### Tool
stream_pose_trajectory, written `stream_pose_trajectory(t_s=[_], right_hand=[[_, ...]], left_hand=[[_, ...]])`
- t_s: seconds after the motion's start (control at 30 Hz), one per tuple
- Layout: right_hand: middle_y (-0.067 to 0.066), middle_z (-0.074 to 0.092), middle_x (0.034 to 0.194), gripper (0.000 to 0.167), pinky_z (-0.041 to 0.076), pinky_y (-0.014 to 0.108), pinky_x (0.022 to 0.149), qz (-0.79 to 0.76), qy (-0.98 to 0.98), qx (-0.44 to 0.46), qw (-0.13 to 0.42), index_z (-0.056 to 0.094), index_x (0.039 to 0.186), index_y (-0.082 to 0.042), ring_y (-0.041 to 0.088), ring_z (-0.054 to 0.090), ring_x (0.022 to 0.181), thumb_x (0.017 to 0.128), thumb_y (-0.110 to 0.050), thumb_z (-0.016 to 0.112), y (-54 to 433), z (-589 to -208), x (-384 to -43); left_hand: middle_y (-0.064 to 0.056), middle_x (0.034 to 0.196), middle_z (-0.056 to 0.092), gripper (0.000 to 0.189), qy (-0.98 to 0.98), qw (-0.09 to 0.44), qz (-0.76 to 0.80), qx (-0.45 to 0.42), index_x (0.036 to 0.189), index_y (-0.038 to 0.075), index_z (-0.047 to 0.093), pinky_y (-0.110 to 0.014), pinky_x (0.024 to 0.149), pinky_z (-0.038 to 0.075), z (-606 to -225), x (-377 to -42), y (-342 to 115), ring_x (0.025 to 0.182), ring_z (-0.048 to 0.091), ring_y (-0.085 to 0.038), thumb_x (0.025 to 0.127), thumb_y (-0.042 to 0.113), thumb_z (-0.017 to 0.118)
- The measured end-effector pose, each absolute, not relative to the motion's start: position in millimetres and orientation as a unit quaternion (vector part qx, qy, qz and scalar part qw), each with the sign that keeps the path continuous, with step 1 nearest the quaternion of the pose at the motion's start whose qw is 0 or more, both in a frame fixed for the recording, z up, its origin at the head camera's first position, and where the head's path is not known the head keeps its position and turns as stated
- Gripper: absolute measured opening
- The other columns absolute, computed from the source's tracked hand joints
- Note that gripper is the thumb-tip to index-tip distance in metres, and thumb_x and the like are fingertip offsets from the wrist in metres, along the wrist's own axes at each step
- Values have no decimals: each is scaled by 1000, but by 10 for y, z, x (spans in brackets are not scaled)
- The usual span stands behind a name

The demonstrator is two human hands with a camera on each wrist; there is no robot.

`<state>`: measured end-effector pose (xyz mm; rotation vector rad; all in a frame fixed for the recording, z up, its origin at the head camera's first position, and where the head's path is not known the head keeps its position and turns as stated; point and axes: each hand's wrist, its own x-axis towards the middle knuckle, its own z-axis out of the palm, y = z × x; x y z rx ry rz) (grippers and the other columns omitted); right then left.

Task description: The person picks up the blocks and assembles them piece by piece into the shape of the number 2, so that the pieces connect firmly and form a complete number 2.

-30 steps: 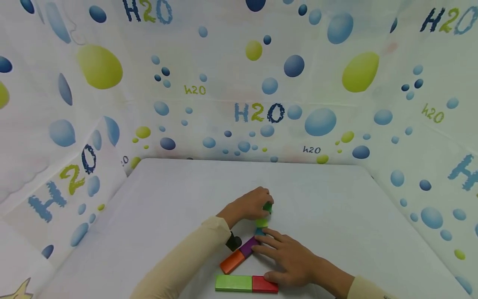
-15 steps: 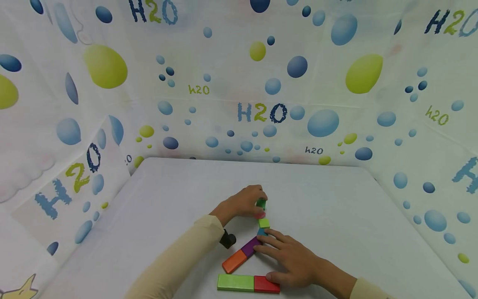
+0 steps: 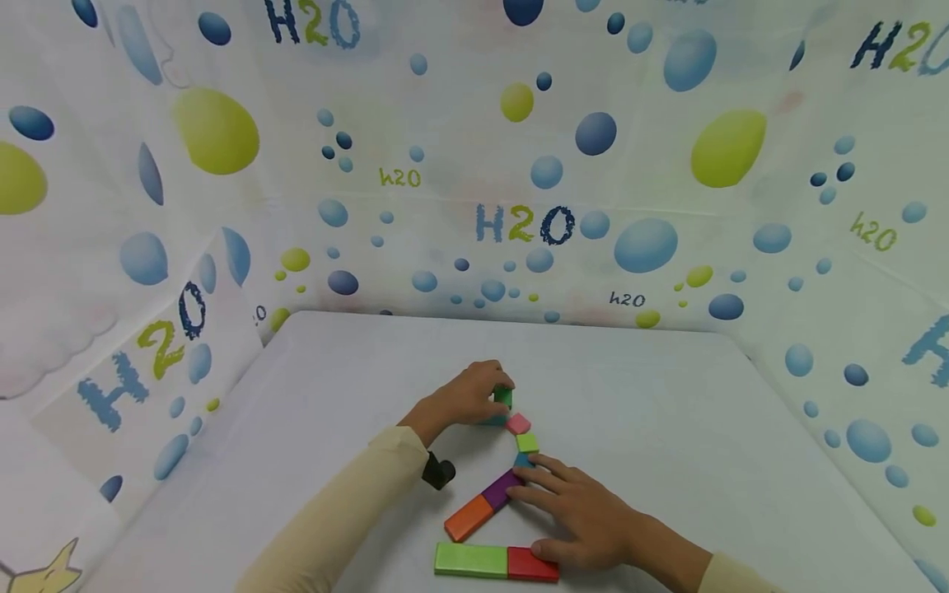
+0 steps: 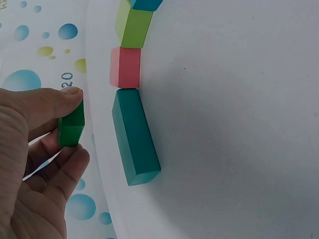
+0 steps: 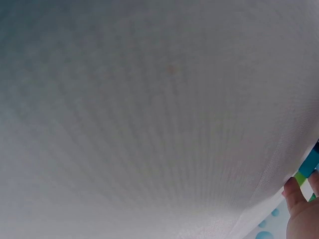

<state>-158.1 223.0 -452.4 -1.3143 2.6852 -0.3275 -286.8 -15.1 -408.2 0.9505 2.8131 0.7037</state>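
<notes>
My left hand (image 3: 465,397) pinches a small green block (image 4: 72,127) between thumb and fingers, raised beside a long teal block (image 4: 134,142). That teal block is partly covered by the hand in the head view. A curved row runs on from it: a pink block (image 3: 518,423), a lime block (image 3: 527,443), a blue block (image 3: 522,459), a purple block (image 3: 498,489) and an orange block (image 3: 469,517). My right hand (image 3: 582,517) lies with fingers spread, fingertips at the blue and purple blocks. Its thumb rests on a red block (image 3: 534,566).
A long light green block (image 3: 470,560) lies end to end with the red one near the front of the white table (image 3: 356,354). A black wrist device (image 3: 439,472) shows beside the left sleeve. Behind the table hangs a dotted H2O cloth (image 3: 445,99).
The left hand has shifted left with the green block, uncovering the pink block and part of the teal one. The right hand keeps its place at the blocks.
</notes>
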Motion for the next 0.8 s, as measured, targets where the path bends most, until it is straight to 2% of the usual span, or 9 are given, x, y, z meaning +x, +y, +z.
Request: stream_pose_trajectory(t_s=[0.27,0.57,0.8], right_hand=[[-6,37,161,63,39,64,109,-111,893,-431,71,42,154,-37,31,28,151,97,-63,47,2228,-4500,-1571],[-8,36,162,65,39,65,108,-109,893,-429,74,40,155,-39,29,26,151,96,-66,46,2231,-4540,-1592],[-8,36,162,65,39,65,107,-116,893,-427,79,41,154,-38,30,26,151,96,-65,47,2229,-4517,-1590]], left_hand=[[-3,111,60,41,926,50,242,284,129,4,69,-30,87,52,-4110,-2873,-265,98,53,-16,93,24,75],[-4,105,61,39,921,43,281,266,125,1,70,-33,85,54,-4154,-2839,-477,96,57,-20,91,20,77],[-2,107,63,40,929,41,277,241,125,4,70,-33,88,54,-4226,-2808,-614,97,57,-18,91,23,77]])
